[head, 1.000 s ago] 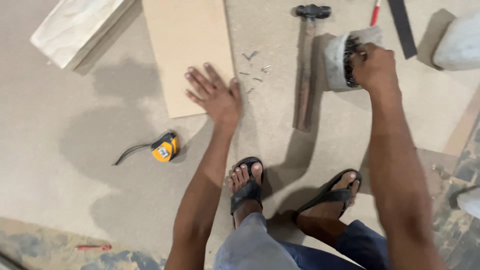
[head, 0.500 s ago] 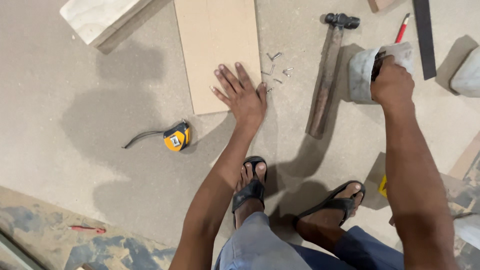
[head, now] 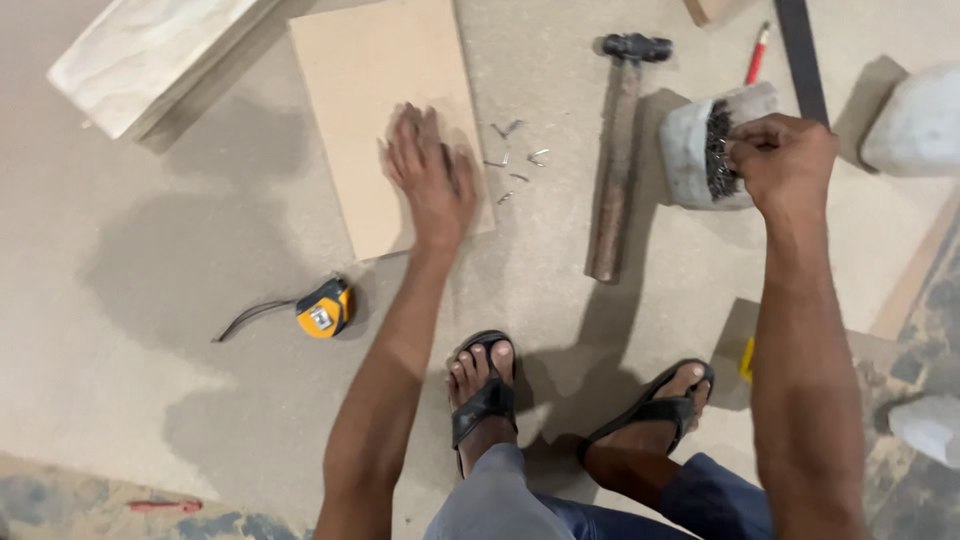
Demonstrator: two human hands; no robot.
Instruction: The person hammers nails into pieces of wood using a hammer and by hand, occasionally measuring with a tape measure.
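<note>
Left hand resting open and flat on board; right hand pinching nails in bag, beside hammer lying on floor.

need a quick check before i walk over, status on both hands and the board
Left hand flat on the board. Right hand pinching nails in the container. Hammer and loose nails lie between them, untouched.
</note>
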